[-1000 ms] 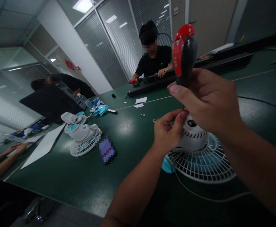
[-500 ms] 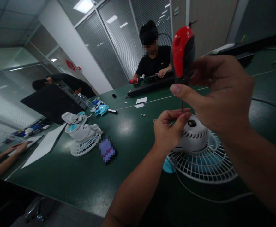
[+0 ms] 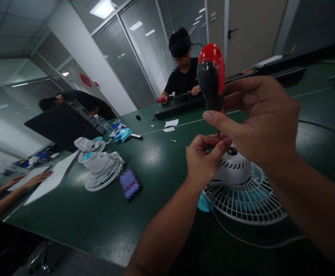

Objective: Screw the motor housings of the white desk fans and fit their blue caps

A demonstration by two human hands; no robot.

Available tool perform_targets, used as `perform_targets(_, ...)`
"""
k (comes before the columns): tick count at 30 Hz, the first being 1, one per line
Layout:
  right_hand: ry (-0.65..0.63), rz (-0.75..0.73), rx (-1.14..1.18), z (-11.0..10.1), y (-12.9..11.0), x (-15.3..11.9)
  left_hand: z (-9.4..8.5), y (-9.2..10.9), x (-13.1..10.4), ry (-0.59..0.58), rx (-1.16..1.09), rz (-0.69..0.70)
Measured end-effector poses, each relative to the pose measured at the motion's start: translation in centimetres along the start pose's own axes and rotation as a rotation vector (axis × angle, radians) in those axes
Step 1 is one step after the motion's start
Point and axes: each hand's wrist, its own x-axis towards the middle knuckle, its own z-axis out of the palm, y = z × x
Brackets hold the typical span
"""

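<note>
In my right hand [image 3: 266, 120] is a red and black screwdriver [image 3: 210, 78], held by the thumb and fingers with its shaft pointing down. My left hand [image 3: 206, 157] is closed in a pinch around the shaft's lower end, over the fan's motor housing; the tip and anything small at it are hidden by the fingers. Below both hands, a white fan [image 3: 236, 170] lies face down, its round grille [image 3: 248, 209] against the table and light blue blades showing through. A pale cord runs from it to the right.
Another white fan [image 3: 98, 163] rests on the green table [image 3: 98, 222] at the left, beside a pixelated purple object [image 3: 129, 184]. A co-worker [image 3: 181, 73] across the table holds a red tool [image 3: 164, 99] at a long black bar [image 3: 179, 107]. Another person's hands touch white sheets [image 3: 55, 176].
The screwdriver's handle has turned, showing more black, and moved slightly left and down with my right hand. My left hand stays pinched in place. The person at far left has shifted a hand over the sheets.
</note>
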Motion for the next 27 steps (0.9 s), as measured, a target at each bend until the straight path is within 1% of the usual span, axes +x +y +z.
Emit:
perform_targets(3, -0.014, 0.005, -0.03, 0.0, -0.1, 0.0, -0.2, -0.3, -0.1, -0.02, 0.042, 0.004)
perform_targets(9, -0.039, -0.039, -0.093, -0.4, -0.3, 0.0, -1.0, -0.8, -0.4, -0.153, 0.17, 0.157)
perform_targets(11, -0.044, -0.052, -0.103, -0.4, -0.3, 0.0, -1.1, -0.7, -0.4, -0.171, 0.21, 0.18)
perform_targets(14, -0.072, -0.065, -0.083, -0.4, -0.2, 0.1, -1.1, -0.8, -0.2, -0.162, 0.225, 0.183)
perform_targets(18, -0.146, -0.047, -0.083, -0.4, -0.1, 0.1, -1.2, -1.3, 0.0, -0.14, 0.161, 0.167)
perform_targets(22, -0.162, 0.005, -0.09, -0.4, -0.1, 0.0, -1.3, -1.6, 0.1, -0.097, 0.125, 0.146)
perform_targets(27, -0.183, 0.067, -0.067, -0.2, 0.0, -0.1, -1.0, -1.4, 0.1, -0.051, 0.111, 0.129)
